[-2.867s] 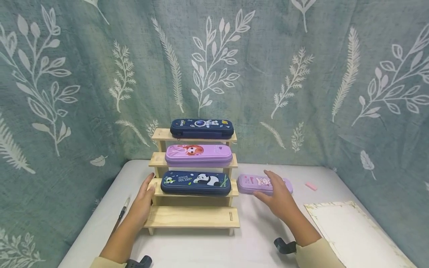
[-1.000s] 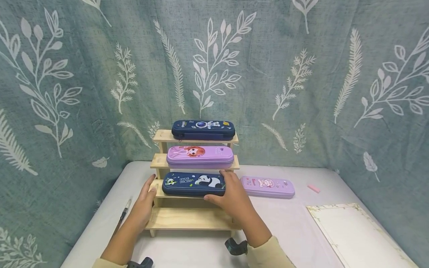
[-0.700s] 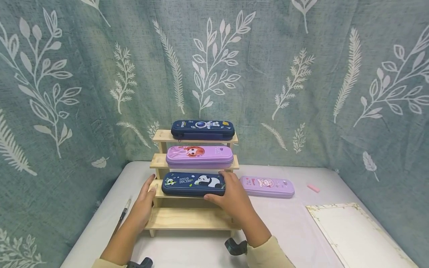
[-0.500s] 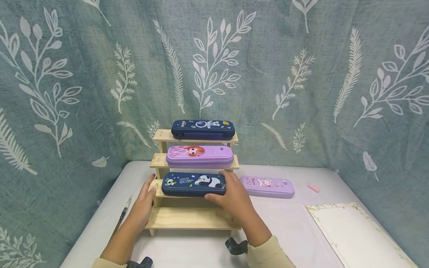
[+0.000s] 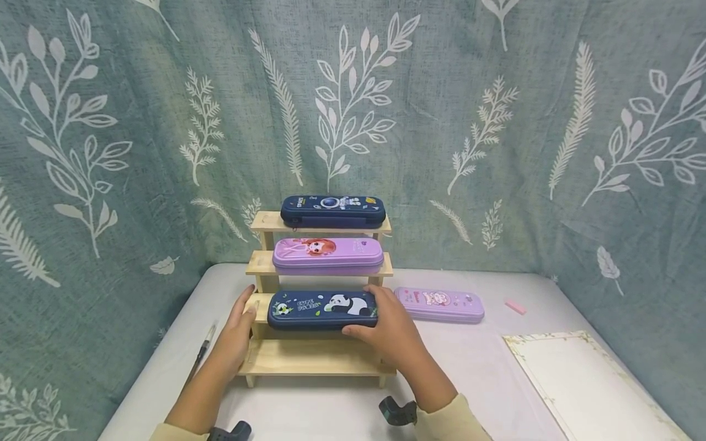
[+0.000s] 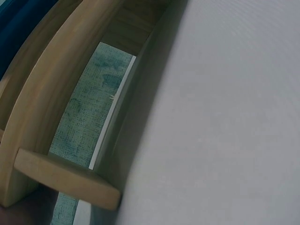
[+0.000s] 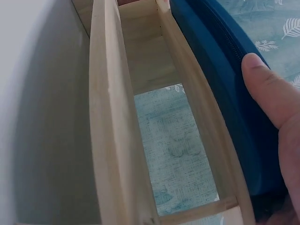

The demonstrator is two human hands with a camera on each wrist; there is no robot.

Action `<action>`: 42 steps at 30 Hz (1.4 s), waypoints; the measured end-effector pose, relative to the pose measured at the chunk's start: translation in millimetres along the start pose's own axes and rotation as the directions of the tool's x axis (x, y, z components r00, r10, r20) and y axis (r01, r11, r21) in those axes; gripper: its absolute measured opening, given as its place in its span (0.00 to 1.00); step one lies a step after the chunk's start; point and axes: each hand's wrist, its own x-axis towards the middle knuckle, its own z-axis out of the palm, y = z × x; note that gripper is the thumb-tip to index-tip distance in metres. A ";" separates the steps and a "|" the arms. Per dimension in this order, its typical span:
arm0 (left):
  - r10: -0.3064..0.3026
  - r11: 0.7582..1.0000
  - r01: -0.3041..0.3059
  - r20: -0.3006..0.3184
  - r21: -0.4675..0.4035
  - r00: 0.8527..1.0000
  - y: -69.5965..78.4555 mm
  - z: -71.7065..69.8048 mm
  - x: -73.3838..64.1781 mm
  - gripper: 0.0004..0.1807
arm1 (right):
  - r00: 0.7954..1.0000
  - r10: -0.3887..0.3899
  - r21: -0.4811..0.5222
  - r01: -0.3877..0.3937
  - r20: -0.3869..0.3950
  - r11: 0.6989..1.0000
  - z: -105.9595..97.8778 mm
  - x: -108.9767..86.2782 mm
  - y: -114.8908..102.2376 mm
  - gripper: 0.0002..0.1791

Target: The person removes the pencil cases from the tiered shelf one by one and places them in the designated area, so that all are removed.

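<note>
A stepped wooden display rack [image 5: 317, 356] stands on the table. My right hand [image 5: 394, 324] grips the right end of a navy panda pencil case [image 5: 325, 309], its thumb along the front side by the zip in the right wrist view. The case overlaps the front edge of the second-lowest shelf. My left hand [image 5: 234, 337] holds the rack's left side, thumb at a shelf end; most of its fingers are hidden. Higher up lie a pink-purple pencil case [image 5: 328, 256] with a red-haired girl and a navy astronaut pencil case [image 5: 333, 212]. The lowest shelf is bare.
Right of the rack, a lilac pencil case [image 5: 439, 305] lies on the white tabletop [image 5: 309, 413]. Beyond it are a pink eraser [image 5: 515, 307] and a bordered white sheet [image 5: 584, 380]. A dark pen [image 5: 201, 352] lies left, partly behind the left forearm. Patterned curtain surrounds the table.
My right hand came from beside the lilac case to the panda case and took hold of it. The panda case has since shifted toward me and slightly right. My left hand stays put.
</note>
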 end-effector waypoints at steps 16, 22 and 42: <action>0.008 1.000 -0.008 0.015 -0.013 1.000 2.0 0.0 0.2 0.31 | 1.000 -0.003 -0.013 0.003 -0.001 1.000 -22.3 -23.2 9.5 0.53; 0.011 1.000 -0.011 0.017 -0.015 1.000 0.8 0.7 0.1 0.31 | 1.000 -0.024 -0.016 0.024 -0.008 1.000 -30.6 -30.6 21.2 0.52; 0.027 0.999 -0.026 0.022 -0.023 0.999 -1.5 2.0 -0.2 0.31 | 0.996 -0.076 -0.025 0.075 -0.039 0.997 -59.9 -45.3 56.2 0.53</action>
